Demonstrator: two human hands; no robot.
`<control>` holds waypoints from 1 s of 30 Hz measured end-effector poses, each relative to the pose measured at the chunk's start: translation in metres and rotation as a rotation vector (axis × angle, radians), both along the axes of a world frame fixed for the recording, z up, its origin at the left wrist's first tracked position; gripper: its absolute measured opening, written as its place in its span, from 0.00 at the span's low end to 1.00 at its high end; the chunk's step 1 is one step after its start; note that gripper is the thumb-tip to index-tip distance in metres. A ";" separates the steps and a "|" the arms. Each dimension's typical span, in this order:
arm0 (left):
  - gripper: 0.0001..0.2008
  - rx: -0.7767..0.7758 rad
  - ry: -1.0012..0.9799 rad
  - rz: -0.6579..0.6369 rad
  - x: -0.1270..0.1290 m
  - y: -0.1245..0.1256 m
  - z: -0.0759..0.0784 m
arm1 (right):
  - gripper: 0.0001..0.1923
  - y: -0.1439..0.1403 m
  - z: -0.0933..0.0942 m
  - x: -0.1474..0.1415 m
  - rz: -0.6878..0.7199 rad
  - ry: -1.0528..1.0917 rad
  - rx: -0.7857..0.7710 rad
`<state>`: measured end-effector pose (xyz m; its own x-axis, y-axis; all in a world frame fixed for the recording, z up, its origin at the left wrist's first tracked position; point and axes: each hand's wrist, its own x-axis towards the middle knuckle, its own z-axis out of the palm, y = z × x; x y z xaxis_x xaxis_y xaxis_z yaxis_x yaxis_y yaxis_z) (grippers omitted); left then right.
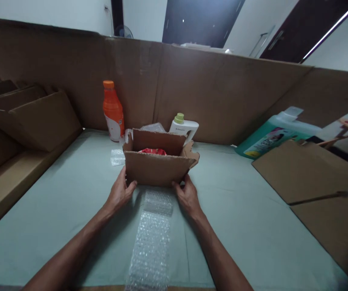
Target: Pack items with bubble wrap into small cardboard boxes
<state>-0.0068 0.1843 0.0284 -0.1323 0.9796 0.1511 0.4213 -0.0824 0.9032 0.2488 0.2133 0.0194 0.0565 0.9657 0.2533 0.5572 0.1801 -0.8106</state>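
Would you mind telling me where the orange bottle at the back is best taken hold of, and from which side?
Grip the orange bottle around its narrower upper body, below the cap, coming from the front right. It stands upright with the cardboard wall close behind it, and the open cardboard box sits nearer, so reaching over or beside the box seems best.

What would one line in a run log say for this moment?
left hand: grips cardboard box lower corner | right hand: grips other corner | box: open, red item inside | bubble wrap: in front
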 end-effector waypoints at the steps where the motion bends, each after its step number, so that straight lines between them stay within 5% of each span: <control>1: 0.32 0.007 0.005 -0.004 0.001 0.009 0.001 | 0.26 0.009 0.001 0.000 -0.007 0.005 0.001; 7: 0.36 -0.052 -0.016 0.003 -0.001 0.038 -0.004 | 0.32 0.032 0.000 0.005 -0.006 0.026 -0.034; 11: 0.38 -0.049 0.030 0.107 -0.004 -0.002 -0.011 | 0.27 -0.008 -0.005 0.013 0.004 -0.014 -0.095; 15: 0.34 -0.129 0.051 -0.017 0.004 -0.046 -0.021 | 0.24 -0.048 -0.013 0.004 0.084 -0.065 -0.132; 18: 0.36 -0.153 0.030 -0.084 0.018 -0.055 -0.023 | 0.30 -0.057 -0.012 -0.013 0.161 -0.063 -0.069; 24: 0.30 0.055 0.107 -0.074 0.038 -0.034 -0.009 | 0.23 -0.034 0.006 -0.030 0.225 -0.117 0.249; 30: 0.29 -0.025 0.367 -0.046 0.045 -0.004 -0.011 | 0.24 -0.007 -0.003 -0.027 0.190 -0.216 0.228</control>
<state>0.0383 0.1803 0.0172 -0.0296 0.9873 0.1561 0.7137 -0.0884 0.6948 0.2214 0.2061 0.0167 -0.1969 0.8709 0.4502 0.6501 0.4597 -0.6050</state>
